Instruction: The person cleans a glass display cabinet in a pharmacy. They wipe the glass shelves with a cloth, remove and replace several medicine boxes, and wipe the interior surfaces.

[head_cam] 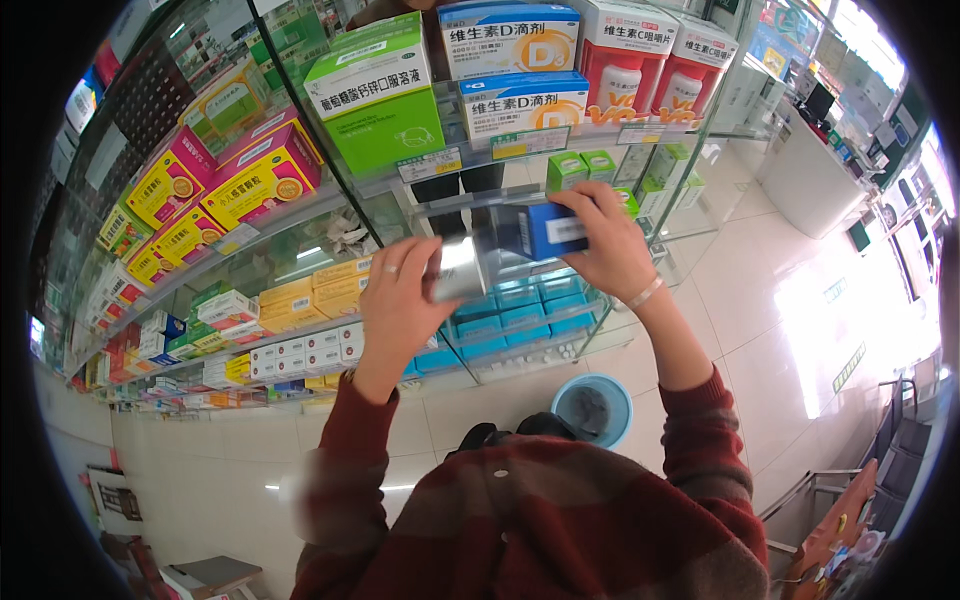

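My left hand (405, 300) grips a silvery box (459, 268), blurred, before the glass shelves. To its right, my right hand (611, 244) holds a dark blue carton (551, 231) with a white label by its right end. Small green-and-white boxes (568, 171) stand on the shelf just behind my right hand. Below both hands, light blue boxes (501, 322) sit in rows on a lower glass shelf. Large blue-and-white vitamin D cartons (525, 105) and a green-and-white carton (375, 97) stand on the shelf above.
Pink-and-yellow medicine boxes (262, 180) and other cartons fill the shelves at left. A light blue bucket (621, 409) with a dark liner stands on the tiled floor below. A white counter (814, 176) is at the right. Part of another person shows behind the glass shelving.
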### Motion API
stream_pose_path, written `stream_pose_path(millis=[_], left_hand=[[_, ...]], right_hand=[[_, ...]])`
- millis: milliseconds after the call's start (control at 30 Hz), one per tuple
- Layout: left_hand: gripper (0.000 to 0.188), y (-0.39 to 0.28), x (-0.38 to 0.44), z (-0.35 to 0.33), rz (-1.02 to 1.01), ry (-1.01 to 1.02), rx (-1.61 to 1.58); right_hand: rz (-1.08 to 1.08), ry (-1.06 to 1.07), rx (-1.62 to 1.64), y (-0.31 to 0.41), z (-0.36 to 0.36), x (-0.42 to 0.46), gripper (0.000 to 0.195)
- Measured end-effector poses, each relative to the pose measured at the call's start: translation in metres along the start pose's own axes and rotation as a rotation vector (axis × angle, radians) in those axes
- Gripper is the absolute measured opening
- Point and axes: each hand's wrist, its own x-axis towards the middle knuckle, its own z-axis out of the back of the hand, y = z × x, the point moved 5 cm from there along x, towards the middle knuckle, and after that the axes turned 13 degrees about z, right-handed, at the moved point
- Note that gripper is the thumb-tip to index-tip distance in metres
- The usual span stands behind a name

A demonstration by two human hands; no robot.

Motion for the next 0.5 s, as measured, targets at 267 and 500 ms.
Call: stream_pose_path(millis=[267, 500], left_hand=[[0.065, 0.062, -0.106, -0.046, 0.589, 0.572, -0.431], [0.066, 0.101, -0.158, -0.105, 0.882, 0.615, -0.592]], right_hand=[[-0.585, 0.04, 0.643, -0.041, -0.027, -0.105, 0.07], [-1.072, -0.004, 1.028, -0.067, -0.095, -0.192, 0.062]])
